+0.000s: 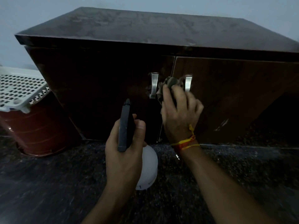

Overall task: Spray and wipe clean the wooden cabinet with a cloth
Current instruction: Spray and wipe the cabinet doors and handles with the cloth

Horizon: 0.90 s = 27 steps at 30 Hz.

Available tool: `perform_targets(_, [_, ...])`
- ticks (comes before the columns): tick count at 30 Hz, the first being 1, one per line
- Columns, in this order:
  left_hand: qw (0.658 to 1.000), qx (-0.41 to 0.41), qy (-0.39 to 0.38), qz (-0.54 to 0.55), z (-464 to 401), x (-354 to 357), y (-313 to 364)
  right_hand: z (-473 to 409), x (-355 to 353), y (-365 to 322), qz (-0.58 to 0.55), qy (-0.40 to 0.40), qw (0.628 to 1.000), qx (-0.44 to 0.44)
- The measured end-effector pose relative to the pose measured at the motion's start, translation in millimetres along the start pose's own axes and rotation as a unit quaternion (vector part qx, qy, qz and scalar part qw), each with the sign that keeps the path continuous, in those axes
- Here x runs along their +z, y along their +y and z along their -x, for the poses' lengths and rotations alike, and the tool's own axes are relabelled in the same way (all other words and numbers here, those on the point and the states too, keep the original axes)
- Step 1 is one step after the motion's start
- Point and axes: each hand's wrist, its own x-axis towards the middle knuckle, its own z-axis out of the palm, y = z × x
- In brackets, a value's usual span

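Cloth: The cloth [169, 84] is soft and floppy and very light. It bunches up in a fist. The best place to hold it is in a wad, like now. It sits between the two handles, pressed on the cabinet front.
Cabinet: The wooden cabinet [113, 75] is big, hard and heavy, and its doors look smooth and a bit shiny. It stands on the dark floor [242, 175] and fills the view from 9 o'clock to 3 o'clock. Its top looks dusty or streaky, but the light is dim, so I am not sure.
Spray bottle: The spray bottle [126, 126] has a hard black top and a round white body. It could be slippery if wet. Hold it at the neck.
Right hand: The right hand [179, 113] grips the cloth and rubs near the middle.
Left hand: The left hand [126, 152], at 6 o'clock, has its grip closed round the bottle.
Count: One cloth, one bottle, one cabinet, two doors, two metal handles [154, 85].
Other things: One white basket [19, 89] on one red bucket [40, 130] at 9 o'clock.
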Motion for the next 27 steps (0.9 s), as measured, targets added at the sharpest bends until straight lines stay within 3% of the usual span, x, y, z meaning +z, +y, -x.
perform_targets(4, [1.0,0.002,-0.005,0.002,1.4,1.4,0.8,11.5,-6.2,9.8,-0.092,-0.043,0.994,-0.043])
perform_targets(8, [1.0,0.01,-0.009,0.0,5.1,5.7,2.0,-14.2,-23.5,14.5,-0.167,0.066,0.984,0.003])
perform_targets(11, [1.0,0.006,-0.017,0.001,6.3,11.0,3.7,-39.4,-25.1,18.7,-0.146,0.109,0.982,0.05])
perform_targets(17, [1.0,0.005,-0.009,0.0,5.7,13.8,4.8,-4.1,-0.1,21.6,0.005,-0.015,1.0,0.017])
perform_targets(27, [1.0,0.007,-0.009,-0.008,3.1,14.1,-0.6,-16.3,10.7,23.0,-0.056,0.048,0.996,0.041])
